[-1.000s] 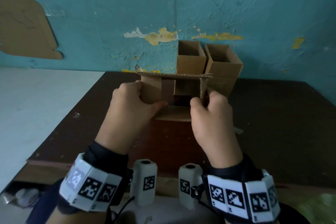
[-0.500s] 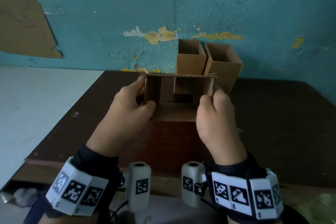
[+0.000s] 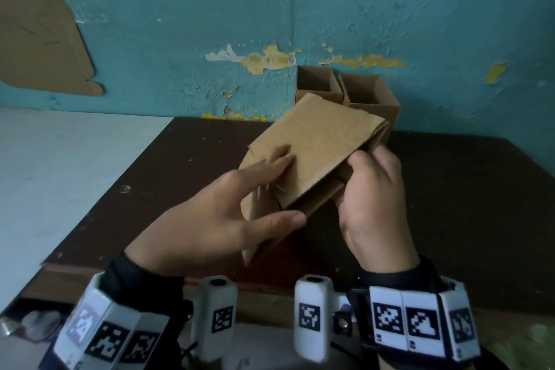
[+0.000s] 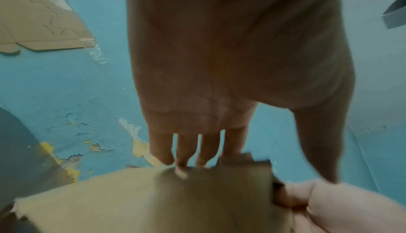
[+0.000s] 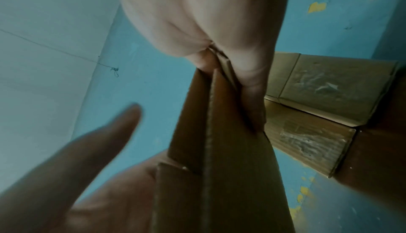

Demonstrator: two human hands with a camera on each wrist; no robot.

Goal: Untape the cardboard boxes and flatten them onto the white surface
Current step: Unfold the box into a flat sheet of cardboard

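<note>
1. The right hand (image 3: 372,198) pinched the collapsing box (image 3: 312,153), held above the table (image 3: 450,204).
2. The left hand (image 3: 234,204) lay open, fingers (image 3: 279,156) flat on its top panel.
3. Pressing evenly would likely finish flattening it; the white surface (image 3: 60,174) waited left.

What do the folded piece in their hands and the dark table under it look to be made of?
The collapsed box looks like plain brown corrugated cardboard, matt; the right wrist view shows a ribbed cut edge. The dark table seems to be brown wood or laminate with a dull, scuffed finish; I cannot tell which.
</note>
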